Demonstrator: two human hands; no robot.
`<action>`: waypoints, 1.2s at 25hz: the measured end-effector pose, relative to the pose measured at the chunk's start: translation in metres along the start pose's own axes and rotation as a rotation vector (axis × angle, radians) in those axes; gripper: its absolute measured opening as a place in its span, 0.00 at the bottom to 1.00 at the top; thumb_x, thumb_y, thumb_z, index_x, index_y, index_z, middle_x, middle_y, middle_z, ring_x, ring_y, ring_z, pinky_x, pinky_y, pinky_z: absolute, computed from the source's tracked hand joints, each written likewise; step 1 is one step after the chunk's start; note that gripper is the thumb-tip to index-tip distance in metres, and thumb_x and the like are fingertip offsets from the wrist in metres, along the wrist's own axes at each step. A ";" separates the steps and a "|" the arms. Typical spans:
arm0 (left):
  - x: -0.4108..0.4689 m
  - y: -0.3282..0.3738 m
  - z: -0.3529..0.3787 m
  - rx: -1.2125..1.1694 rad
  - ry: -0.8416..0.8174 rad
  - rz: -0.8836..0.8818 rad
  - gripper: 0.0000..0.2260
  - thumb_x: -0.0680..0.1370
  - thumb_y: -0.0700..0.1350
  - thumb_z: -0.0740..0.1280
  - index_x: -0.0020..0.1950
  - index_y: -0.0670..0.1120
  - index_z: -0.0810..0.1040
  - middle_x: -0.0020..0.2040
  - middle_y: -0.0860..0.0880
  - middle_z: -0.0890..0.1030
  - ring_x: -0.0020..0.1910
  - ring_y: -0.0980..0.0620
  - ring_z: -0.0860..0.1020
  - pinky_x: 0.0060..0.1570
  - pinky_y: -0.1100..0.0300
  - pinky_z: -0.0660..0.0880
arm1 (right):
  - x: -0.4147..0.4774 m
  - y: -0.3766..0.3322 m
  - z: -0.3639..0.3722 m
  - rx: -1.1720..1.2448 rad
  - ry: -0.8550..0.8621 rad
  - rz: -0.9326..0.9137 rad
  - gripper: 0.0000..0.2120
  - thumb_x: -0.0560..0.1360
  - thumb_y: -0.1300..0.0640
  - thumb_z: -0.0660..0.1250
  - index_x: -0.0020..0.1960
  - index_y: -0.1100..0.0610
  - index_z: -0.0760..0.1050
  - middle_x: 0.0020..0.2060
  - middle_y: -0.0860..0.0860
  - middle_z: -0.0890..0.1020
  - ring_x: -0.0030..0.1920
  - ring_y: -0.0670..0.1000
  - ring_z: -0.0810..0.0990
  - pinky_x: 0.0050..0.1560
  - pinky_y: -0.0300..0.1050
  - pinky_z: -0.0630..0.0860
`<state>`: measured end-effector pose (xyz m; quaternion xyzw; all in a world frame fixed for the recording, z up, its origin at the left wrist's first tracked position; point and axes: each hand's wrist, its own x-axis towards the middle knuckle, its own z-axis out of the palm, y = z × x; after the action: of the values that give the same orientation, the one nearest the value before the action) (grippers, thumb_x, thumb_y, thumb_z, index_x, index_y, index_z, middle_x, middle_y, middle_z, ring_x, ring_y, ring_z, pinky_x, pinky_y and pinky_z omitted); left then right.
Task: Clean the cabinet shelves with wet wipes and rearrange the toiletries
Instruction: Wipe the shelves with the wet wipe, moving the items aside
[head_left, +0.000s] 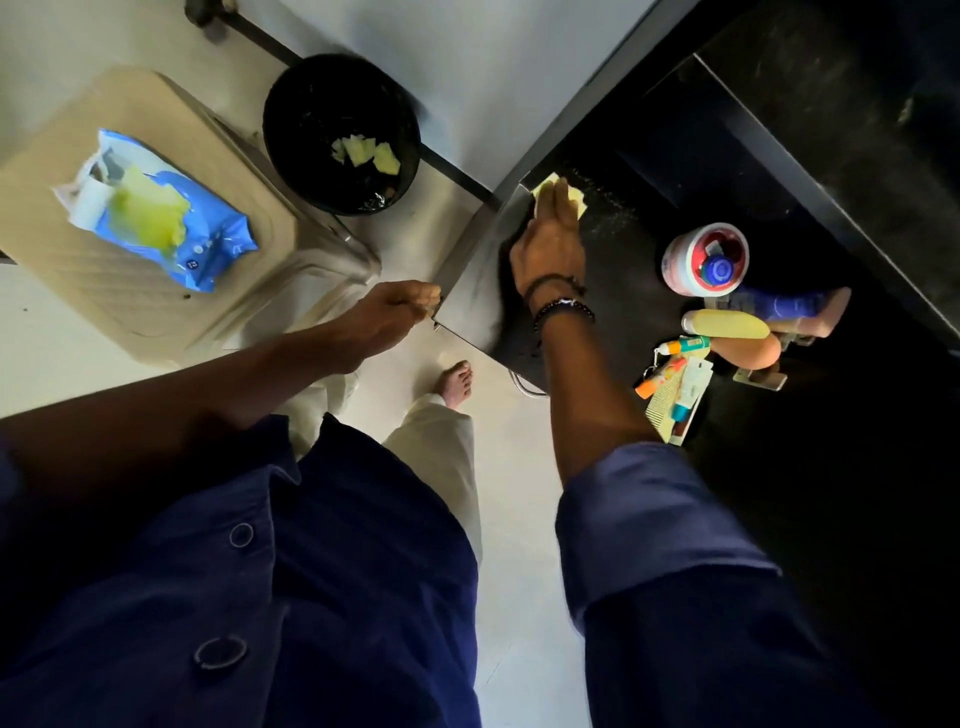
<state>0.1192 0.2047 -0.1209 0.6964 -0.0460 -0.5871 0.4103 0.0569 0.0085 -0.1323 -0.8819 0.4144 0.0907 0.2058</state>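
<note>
- My right hand (550, 244) lies flat, fingers straight, pressing a yellow wipe (574, 200) onto the black shelf (623, 291) at its far left corner.
- My left hand (395, 306) grips the corner of the grey panel (478, 270) at the shelf's left edge.
- The toiletries (727, 312) cluster on the shelf's right part.
- The wipes pack (161, 218) lies on a stool (156, 312) well left of the shelf, with a bin (340, 135) nearer to it.
</note>
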 end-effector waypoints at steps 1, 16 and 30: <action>0.000 -0.002 -0.002 0.004 -0.010 -0.002 0.17 0.79 0.38 0.62 0.68 0.44 0.72 0.64 0.49 0.77 0.61 0.57 0.74 0.58 0.63 0.68 | -0.008 -0.005 0.005 -0.043 0.002 -0.027 0.28 0.76 0.65 0.52 0.76 0.62 0.53 0.76 0.57 0.55 0.77 0.56 0.52 0.77 0.48 0.51; 0.006 0.003 0.001 -0.074 -0.011 -0.036 0.12 0.79 0.36 0.60 0.57 0.49 0.75 0.54 0.49 0.76 0.52 0.51 0.72 0.44 0.63 0.67 | -0.010 -0.020 0.020 -0.107 -0.112 -0.098 0.28 0.80 0.55 0.52 0.77 0.56 0.49 0.77 0.52 0.51 0.77 0.55 0.49 0.75 0.52 0.52; 0.035 0.027 0.024 0.375 -0.039 0.179 0.25 0.78 0.37 0.57 0.75 0.49 0.59 0.76 0.53 0.60 0.73 0.55 0.63 0.62 0.71 0.59 | -0.069 0.077 0.012 0.060 -0.040 0.239 0.29 0.80 0.52 0.52 0.74 0.68 0.53 0.75 0.64 0.55 0.76 0.63 0.52 0.76 0.52 0.48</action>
<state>0.1203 0.1554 -0.1311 0.7424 -0.2240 -0.5427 0.3228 -0.0465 0.0176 -0.1423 -0.8178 0.5149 0.1196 0.2278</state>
